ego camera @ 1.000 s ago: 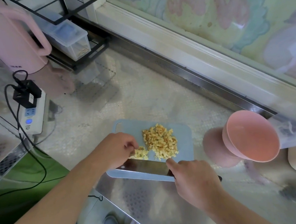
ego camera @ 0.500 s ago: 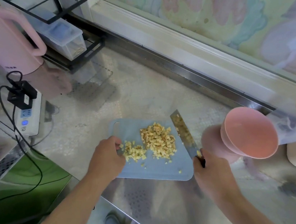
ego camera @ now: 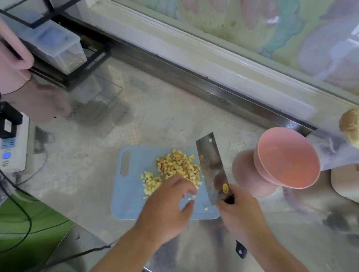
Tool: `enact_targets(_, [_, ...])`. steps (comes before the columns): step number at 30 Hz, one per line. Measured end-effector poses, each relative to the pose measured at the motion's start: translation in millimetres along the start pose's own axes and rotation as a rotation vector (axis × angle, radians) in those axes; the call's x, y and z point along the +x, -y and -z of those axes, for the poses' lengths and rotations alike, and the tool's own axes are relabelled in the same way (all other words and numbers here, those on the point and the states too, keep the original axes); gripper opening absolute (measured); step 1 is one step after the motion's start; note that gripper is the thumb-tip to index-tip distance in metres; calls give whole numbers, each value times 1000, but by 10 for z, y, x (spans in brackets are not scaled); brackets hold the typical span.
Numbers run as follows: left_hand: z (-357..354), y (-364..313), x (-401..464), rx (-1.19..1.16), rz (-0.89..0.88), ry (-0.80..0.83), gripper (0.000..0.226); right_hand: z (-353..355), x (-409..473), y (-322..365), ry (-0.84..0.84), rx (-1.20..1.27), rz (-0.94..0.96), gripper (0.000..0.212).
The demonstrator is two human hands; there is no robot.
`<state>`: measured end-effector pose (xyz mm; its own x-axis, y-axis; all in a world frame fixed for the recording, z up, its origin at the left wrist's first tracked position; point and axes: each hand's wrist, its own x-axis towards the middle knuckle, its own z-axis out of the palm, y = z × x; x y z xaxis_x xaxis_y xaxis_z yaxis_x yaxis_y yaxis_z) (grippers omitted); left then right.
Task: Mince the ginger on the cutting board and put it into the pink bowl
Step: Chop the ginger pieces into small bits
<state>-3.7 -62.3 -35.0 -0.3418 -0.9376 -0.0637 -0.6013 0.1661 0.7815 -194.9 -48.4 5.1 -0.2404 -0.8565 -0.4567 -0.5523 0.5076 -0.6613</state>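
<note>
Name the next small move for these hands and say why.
Probably sweep the diced ginger onto the cleaver with the left hand. The pieces lie cut on the cutting board, the right hand grips the cleaver beside them, and the pink bowl looks empty.

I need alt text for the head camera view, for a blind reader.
Diced yellow ginger lies on a pale blue plastic cutting board; the right hand holds a steel cleaver beside it, the left hand reaches over it, and a pink bowl stands right.
</note>
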Motion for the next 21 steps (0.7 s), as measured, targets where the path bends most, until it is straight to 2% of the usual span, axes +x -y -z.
enact_targets(3, [-304, -96, 18, 13, -92, 40, 12, 60, -4, 6, 13, 40, -41, 11])
enact_targets(6, [-552, -44, 59, 134, -205, 75, 12, 146, -12, -16, 24, 77, -65, 29])
enact_targets(8, [-631, 30, 86, 208, -256, 75, 12, 186, -6, -42, 26, 103, -65, 25])
enact_targets(10, [-624, 59, 109, 299, -268, 85, 20, 210, -1, -59, 21, 122, -61, 17])
enact_targets(14, [-421, 102, 173, 479, -279, 44, 40, 223, 5, -66, 40, 135, -35, 19])
enact_targets(17, [-208, 75, 270, 435, -195, -66, 32, 212, 5, -41, 51, 96, -18, 34])
enact_targets(19, [-92, 5, 365, 331, -124, -130, 15, 167, 1, -43, 40, 54, -1, 28])
enact_targets(21, [-10, -81, 491, 211, -88, -188, 8, 109, -10, -41, 43, 12, 25, 16])
